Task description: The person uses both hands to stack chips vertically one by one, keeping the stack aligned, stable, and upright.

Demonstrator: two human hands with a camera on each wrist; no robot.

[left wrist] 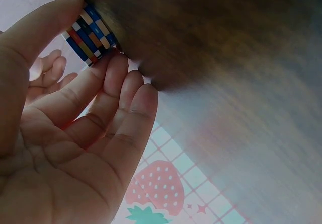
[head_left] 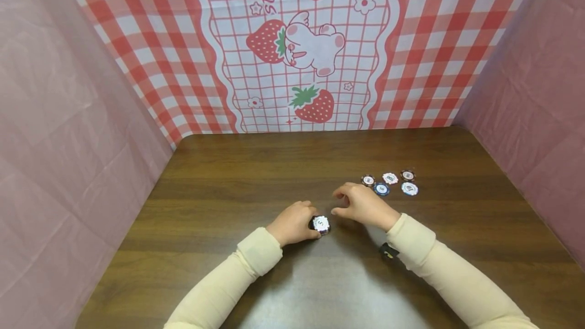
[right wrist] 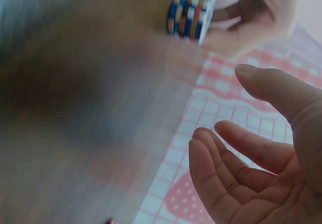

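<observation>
While backed by strawberry cloth (head_left: pixel 292 55), brown table (head_left: pixel 256 166) carries everything. Left hand (head_left: pixel 292 223) near front centre, thumb and fingers clamped on a short chip stack (head_left: pixel 321 224) standing on the wood. Right hand (head_left: pixel 363 206) just beside, fingers loosely apart, holding nothing. Five loose chips (head_left: pixel 390 183) further right, flat, apart from both. Stack count probably five or six; blurry. Best kept squared and steadied at the edges while adding chips.
</observation>
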